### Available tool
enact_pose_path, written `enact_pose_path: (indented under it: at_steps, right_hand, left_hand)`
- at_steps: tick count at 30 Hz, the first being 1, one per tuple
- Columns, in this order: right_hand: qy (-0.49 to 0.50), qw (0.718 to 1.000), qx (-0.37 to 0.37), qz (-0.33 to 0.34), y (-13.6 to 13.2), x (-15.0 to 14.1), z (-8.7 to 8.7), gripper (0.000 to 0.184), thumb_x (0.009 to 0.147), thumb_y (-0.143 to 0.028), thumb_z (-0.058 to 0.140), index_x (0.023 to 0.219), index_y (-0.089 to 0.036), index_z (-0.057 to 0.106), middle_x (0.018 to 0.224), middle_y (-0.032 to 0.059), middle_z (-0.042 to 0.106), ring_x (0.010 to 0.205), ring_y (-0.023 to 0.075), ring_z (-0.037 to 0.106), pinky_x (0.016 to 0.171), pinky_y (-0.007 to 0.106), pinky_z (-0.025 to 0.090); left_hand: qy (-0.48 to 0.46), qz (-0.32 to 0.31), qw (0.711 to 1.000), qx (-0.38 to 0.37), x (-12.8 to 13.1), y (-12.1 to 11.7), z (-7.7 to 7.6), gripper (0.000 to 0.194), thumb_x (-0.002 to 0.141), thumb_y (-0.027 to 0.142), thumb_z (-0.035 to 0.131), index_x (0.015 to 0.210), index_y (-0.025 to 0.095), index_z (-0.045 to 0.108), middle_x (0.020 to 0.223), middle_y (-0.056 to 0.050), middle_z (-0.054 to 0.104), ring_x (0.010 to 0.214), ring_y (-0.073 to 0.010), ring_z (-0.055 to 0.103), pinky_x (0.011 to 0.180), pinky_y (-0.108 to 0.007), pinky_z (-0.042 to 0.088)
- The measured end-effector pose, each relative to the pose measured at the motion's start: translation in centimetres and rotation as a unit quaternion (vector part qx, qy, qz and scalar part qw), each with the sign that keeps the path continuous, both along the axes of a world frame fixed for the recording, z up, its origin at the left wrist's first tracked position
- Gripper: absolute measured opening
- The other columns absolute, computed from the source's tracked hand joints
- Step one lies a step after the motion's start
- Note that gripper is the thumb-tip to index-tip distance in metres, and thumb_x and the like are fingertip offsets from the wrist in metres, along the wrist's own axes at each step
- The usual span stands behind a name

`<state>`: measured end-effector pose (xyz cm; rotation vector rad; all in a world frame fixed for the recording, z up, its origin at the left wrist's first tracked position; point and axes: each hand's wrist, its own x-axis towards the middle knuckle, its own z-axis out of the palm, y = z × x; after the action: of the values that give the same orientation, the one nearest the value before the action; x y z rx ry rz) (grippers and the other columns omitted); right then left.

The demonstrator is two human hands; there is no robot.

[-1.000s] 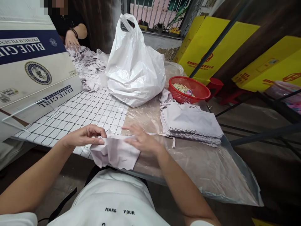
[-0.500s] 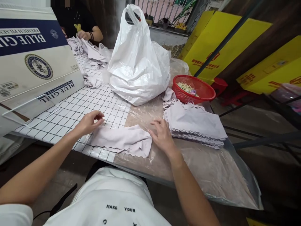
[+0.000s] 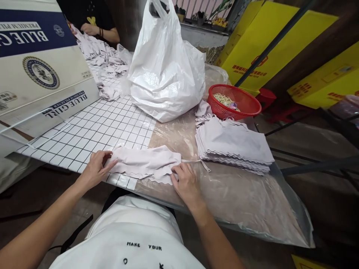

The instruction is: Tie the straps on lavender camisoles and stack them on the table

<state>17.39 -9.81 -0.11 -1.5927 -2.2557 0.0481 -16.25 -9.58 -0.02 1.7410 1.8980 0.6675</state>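
Head camera looks down at my two hands by the near edge of the table (image 3: 174, 130). A pale cloth piece (image 3: 146, 164) lies flat there, half on the checked sheet (image 3: 92, 130) and half on the clear plastic sheet (image 3: 238, 194). My left hand (image 3: 95, 172) is at the left end of the cloth piece, with the fingers bent and pinching its edge. My right hand (image 3: 186, 183) is at the right end, with the fingers curled down and pressing on the cloth near its wavy edge. A thin strap (image 3: 196, 161) sticks out from the cloth piece just past my right hand. Near the right edge of the table sits a neat stack of cloth pieces (image 3: 232, 144), close to my right hand but not touching it. Behind the stack is a red basket (image 3: 244, 102) with small bits inside. A big white plastic bag (image 3: 165, 71) stands in the middle of the table. A big cardboard box (image 3: 39, 71) with blue print rests on the left side. At the far left corner lies a heap of loose cloth (image 3: 103, 63), and another person's hand (image 3: 89, 29) is touching it.
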Motion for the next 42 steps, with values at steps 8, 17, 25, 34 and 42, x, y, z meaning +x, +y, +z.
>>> enact_pose_path:
  at_steps: [8,17,25,34,42]
  right_hand:
    - [0.102,0.983,-0.044,-0.143,-2.2,4.5,0.9,0.015,0.084,-0.025,0.047,0.081,-0.021,0.061,0.081,0.0063,0.065,0.073,0.0211,0.062,0.068,0.032,0.044]
    - [0.233,0.919,-0.226,-0.223,-3.0,6.8,0.5,0.038,0.082,-0.052,0.042,0.092,-0.021,0.062,0.088,0.0106,0.073,0.074,0.0239,0.068,0.070,0.035,0.051]
    - [0.164,0.941,-0.228,-0.186,-2.7,5.2,0.7,0.044,0.081,-0.065,0.048,0.064,-0.025,0.049,0.056,0.0013,0.057,0.052,0.0180,0.051,0.053,0.029,0.038]
    - [0.194,0.926,-0.263,-0.191,-2.7,5.2,1.3,0.053,0.082,-0.072,0.043,0.068,-0.024,0.056,0.066,0.0040,0.065,0.061,0.0208,0.058,0.060,0.031,0.045]
    - [0.202,0.928,-0.248,-0.193,-2.7,5.2,0.8,0.055,0.083,-0.075,0.039,0.068,-0.023,0.053,0.065,0.0040,0.064,0.061,0.0208,0.058,0.060,0.030,0.043]
  left_hand:
    - [-0.038,0.013,0.998,-0.045,1.1,-0.6,0.7,0.054,0.077,0.069,0.052,0.093,0.020,0.068,0.096,-0.011,0.066,0.097,-0.0278,0.053,0.068,-0.032,0.048]
    - [-0.009,-0.008,0.998,-0.054,3.7,-1.6,1.3,0.048,0.082,0.064,0.049,0.069,0.020,0.062,0.079,-0.007,0.065,0.088,-0.0263,0.053,0.076,-0.037,0.044]
    - [-0.034,-0.042,0.995,-0.080,4.1,-3.1,2.0,0.043,0.083,0.058,0.045,0.061,0.021,0.049,0.065,-0.003,0.056,0.067,-0.0206,0.050,0.061,-0.031,0.039]
    - [0.075,0.027,0.997,-0.016,5.9,-3.1,2.6,0.033,0.086,0.053,0.049,0.079,0.022,0.053,0.078,-0.004,0.060,0.068,-0.0204,0.056,0.059,-0.030,0.040]
    - [-0.142,0.024,0.988,-0.058,5.9,-1.4,2.6,0.033,0.080,0.052,0.051,0.073,0.020,0.057,0.067,-0.001,0.056,0.061,-0.0160,0.052,0.055,-0.026,0.040]
